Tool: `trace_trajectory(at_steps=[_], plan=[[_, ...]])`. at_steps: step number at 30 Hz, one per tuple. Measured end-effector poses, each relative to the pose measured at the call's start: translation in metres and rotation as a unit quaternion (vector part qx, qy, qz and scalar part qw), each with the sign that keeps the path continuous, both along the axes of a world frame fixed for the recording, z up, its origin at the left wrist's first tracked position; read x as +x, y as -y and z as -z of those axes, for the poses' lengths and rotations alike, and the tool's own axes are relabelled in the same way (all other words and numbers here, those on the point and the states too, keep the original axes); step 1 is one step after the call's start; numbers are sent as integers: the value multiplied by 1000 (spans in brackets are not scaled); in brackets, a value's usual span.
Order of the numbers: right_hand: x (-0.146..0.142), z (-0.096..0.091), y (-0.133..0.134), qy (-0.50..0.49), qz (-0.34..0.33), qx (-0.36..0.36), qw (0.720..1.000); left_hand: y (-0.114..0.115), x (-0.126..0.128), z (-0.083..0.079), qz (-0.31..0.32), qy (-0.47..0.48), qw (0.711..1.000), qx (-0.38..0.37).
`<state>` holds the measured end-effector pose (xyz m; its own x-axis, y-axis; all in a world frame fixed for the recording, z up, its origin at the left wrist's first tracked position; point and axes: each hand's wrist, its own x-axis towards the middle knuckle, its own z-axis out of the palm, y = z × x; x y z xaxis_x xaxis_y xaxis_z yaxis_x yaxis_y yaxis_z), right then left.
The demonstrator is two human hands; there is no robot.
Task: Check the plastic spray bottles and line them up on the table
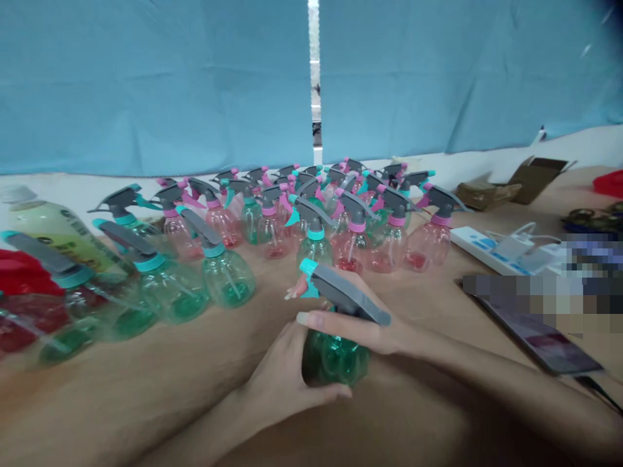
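A green spray bottle [335, 360] with a grey trigger head and teal nozzle stands on the brown table [146, 389] right in front of me. My left hand [287, 376] is wrapped round its green body from the left. My right hand [355, 327] comes in from the right and grips the neck and trigger head, fingers closed over it. Behind it stand several more spray bottles: green ones with teal collars [226, 272] at the left and pink ones with pink collars [431, 240] in the middle.
A pale yellow-green bottle [58, 233] and something red [24, 285] sit at the far left. A white power strip [491, 250] with plugs, a phone [540, 337], cardboard pieces [535, 178] and a blue curtain [156, 84] lie to the right and behind.
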<state>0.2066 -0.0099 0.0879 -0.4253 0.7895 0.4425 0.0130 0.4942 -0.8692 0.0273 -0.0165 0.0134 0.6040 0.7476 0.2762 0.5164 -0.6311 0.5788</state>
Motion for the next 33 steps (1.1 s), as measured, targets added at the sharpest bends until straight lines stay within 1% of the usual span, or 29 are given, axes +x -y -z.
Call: trace_trajectory(at_steps=[4, 6, 9, 13, 17, 23, 27, 33], plan=[[-1, -3, -9, 5, 3, 10, 1000, -11, -4, -3, 25, -18, 999, 38], [-3, -3, -14, 16, 9, 15, 1000, -17, -8, -5, 28, -39, 997, 54], [-5, -1, -24, 34, 45, 27, 998, -24, -18, -3, 10, -92, 992, 82], [-5, 2, -35, 37, 71, 20, 997, -31, -30, 7, -21, -136, 983, 124], [-4, 5, -40, 48, 81, 8, 996, -33, -32, 13, -29, -144, 981, 130], [0, 4, -38, 70, 93, 36, 993, -32, -29, 12, -20, -146, 982, 119], [3, 4, -40, 79, 117, 60, 988, -33, -30, 13, -19, -148, 981, 122], [4, 7, -42, 71, 115, 47, 990, -32, -30, 12, -24, -150, 981, 117]])
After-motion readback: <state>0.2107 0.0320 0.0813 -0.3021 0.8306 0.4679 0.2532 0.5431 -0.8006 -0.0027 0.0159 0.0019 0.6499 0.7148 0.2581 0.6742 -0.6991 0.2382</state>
